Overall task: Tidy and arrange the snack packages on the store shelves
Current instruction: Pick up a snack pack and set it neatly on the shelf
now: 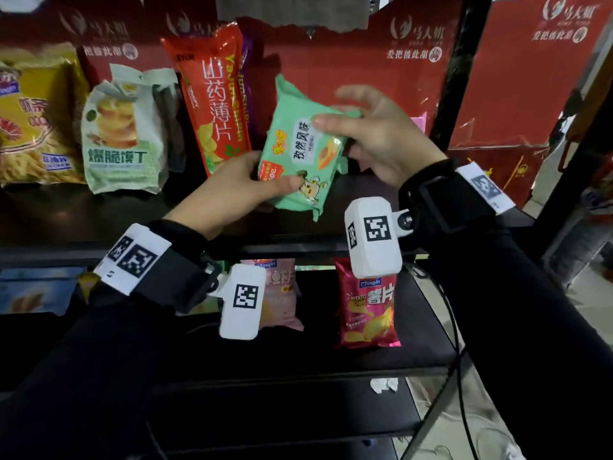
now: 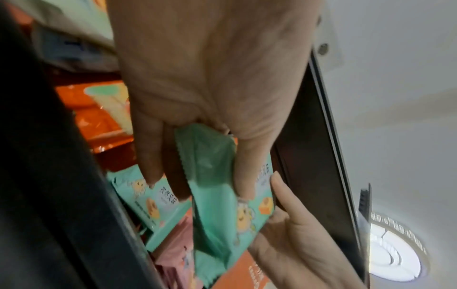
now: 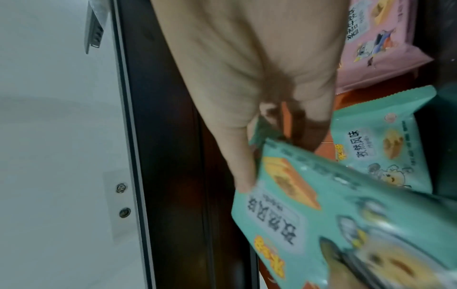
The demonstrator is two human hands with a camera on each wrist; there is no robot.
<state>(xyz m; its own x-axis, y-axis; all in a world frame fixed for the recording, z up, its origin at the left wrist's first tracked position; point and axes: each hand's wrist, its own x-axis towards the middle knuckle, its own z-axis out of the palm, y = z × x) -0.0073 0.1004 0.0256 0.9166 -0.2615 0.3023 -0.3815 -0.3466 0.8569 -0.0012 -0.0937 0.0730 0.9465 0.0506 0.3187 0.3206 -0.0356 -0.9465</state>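
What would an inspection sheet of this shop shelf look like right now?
Surface: dark shelf, another shelf below.
Job's things: green pack held tilted in front of the upper shelf; orange bag, pale green bag and yellow bag upright; red bag and pink bag below.
Clutter: nothing seen.
Hands: left hand grips the pack's lower edge; right hand pinches its top.
Cables: black cable hanging at right.
Surroundings: red backing, pale floor.
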